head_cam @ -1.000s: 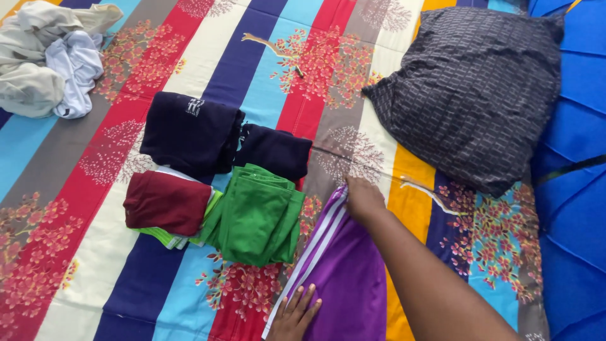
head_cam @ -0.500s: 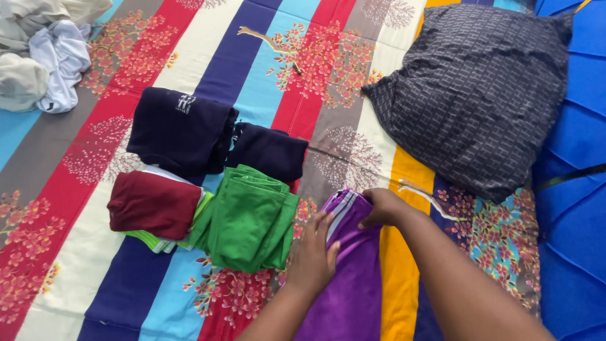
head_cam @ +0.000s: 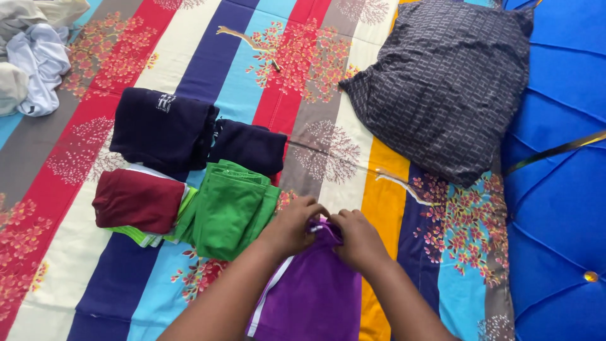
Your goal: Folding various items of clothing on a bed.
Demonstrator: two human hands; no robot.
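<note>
A: Biggest first?

B: Striped bedsheet (head_cam: 391, 208), floral print, covers nearly the whole view. Blue tufted headboard (head_cam: 562, 189) down the right edge. Dark grey patterned pillow (head_cam: 448, 88) lies top right on the sheet.

A: Clothes?

B: Unfolded pale laundry heap (head_cam: 35, 57) top left. Folded pieces mid-left: big navy garment (head_cam: 158, 129), smaller navy one (head_cam: 249, 146) touching its right side, green garment (head_cam: 228, 209) just below those, maroon garment (head_cam: 139, 201) left of the green, sitting on a white/lime piece.

A: And the one being handled?

B: Purple garment (head_cam: 312, 293) w/ white side stripe, bottom centre, just right of the green one, lying on the sheet.

A: Hands?

B: Both forearms come up from the bottom edge & converge. Left hand (head_cam: 291, 226) and right hand (head_cam: 358, 239) sit side by side at the purple garment's top edge, fingers curled, each pinching the fabric there. Knuckles nearly touching.

A: Vs. half a sec ago?

B: Then the left hand lay flatter, lower on the purple cloth, the right was gripping the top corner alone. Now the left has come up to meet it. Folded stack unchanged; the camera has shifted a bit, so the pillow sits slightly higher in view.
</note>
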